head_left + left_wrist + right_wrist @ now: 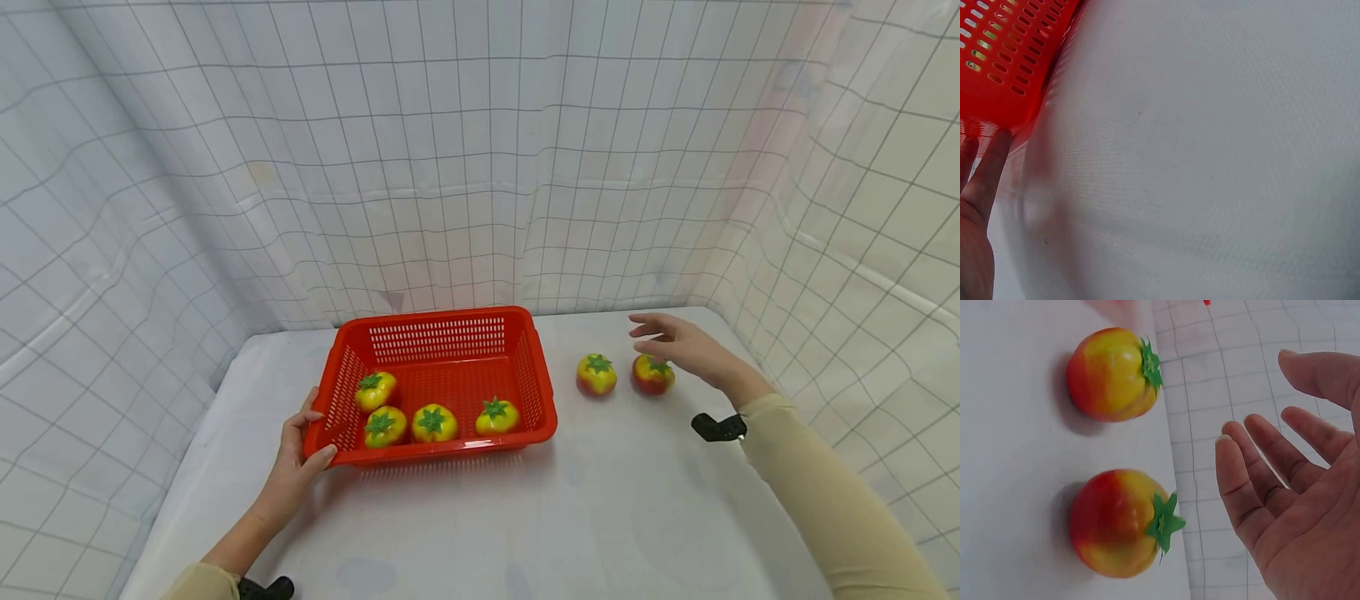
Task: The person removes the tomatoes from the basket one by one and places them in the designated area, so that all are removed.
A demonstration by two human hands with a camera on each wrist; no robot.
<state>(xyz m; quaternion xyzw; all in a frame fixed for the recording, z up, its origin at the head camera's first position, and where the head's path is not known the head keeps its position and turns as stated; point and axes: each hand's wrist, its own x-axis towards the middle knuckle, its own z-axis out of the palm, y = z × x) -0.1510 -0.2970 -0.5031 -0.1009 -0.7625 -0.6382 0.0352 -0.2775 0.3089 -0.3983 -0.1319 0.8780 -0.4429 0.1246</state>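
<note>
A red perforated basket holds several yellow-and-red fruits with green leaf tops, one of them near its right end. My left hand grips the basket's left front corner, thumb on the rim; the left wrist view shows fingers of that hand against the red wall. Two more fruits lie right of the basket, one nearer it, the other under my right hand. In the right wrist view the right hand is beside both fruits, fingers loosely bent, touching neither.
A white cloth covers the table. Grid-patterned white curtains hang behind it and along both sides. A dark strap device is on the right wrist, another on the left.
</note>
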